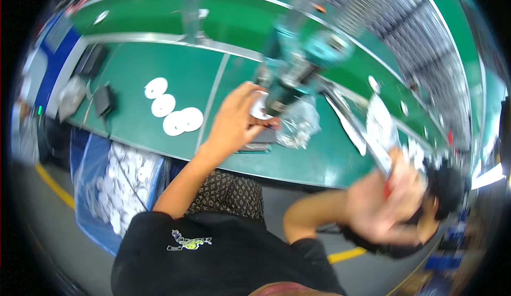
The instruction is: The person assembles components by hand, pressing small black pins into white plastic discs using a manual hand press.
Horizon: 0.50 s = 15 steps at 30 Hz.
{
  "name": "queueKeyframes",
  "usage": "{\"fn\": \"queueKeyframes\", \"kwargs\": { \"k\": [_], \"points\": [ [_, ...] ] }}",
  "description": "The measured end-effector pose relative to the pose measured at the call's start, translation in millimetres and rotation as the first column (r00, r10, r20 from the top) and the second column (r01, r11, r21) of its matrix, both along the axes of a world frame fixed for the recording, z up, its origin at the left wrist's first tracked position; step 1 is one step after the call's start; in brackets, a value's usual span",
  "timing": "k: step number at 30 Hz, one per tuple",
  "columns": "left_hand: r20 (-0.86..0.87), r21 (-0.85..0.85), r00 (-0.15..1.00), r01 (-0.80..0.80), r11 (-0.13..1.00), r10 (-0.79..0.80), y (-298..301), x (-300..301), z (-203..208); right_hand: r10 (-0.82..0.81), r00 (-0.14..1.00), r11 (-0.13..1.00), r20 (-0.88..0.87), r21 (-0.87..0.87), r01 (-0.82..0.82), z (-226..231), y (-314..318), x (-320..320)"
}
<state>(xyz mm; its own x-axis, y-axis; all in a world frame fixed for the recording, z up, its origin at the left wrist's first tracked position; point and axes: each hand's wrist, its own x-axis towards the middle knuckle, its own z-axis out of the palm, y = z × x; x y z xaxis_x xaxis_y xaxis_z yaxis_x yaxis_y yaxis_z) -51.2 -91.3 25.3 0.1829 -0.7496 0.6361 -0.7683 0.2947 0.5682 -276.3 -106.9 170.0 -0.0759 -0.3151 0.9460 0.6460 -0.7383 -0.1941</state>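
Your left hand (pixel 234 118) bends around a thin white disc (pixel 260 107) below the blurred teal metal press (pixel 329 48), thumb and fingers at opposite sides; whether they pinch it, you cannot tell. A reddish-brown piece (pixel 272 122) shows beside your thumb. Your right hand (pixel 386 197), smeared by blur, closes around the red end of one straight, smooth metal lever (pixel 377 155). Left of your left hand, four flat, round white discs (pixel 163 105) lie on the smooth green table (pixel 324 163), the nearest two overlapping. Just right of that hand sits one crinkled clear plastic bag (pixel 306 112) with small pale pieces inside. Below and left of it, a blue plastic liner (pixel 85 176) holds a heap of white discs, too many to count.
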Motion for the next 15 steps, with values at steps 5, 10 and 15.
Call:
{"fn": "queueKeyframes", "kwargs": {
  "k": [5, 10, 15],
  "points": [
    [0.058, 0.001, 0.998, -0.039, 0.999, 0.039, 0, 9, -8, -0.201, 0.979, 0.957, -0.025, 0.206, 0.202, -94, 37, -2],
    [0.147, -0.133, 0.984, -0.077, 0.988, 0.096, 5, 12, -12, -0.234, 0.960, 0.935, 0.153, 0.305, 0.179, 17, 7, 40],
    [0.049, -0.178, 0.999, -0.007, 0.984, 0.016, 34, -2, -5, -0.315, 0.896, 0.897, -0.313, 0.209, 0.388, -47, -27, 32]
  ]
}}
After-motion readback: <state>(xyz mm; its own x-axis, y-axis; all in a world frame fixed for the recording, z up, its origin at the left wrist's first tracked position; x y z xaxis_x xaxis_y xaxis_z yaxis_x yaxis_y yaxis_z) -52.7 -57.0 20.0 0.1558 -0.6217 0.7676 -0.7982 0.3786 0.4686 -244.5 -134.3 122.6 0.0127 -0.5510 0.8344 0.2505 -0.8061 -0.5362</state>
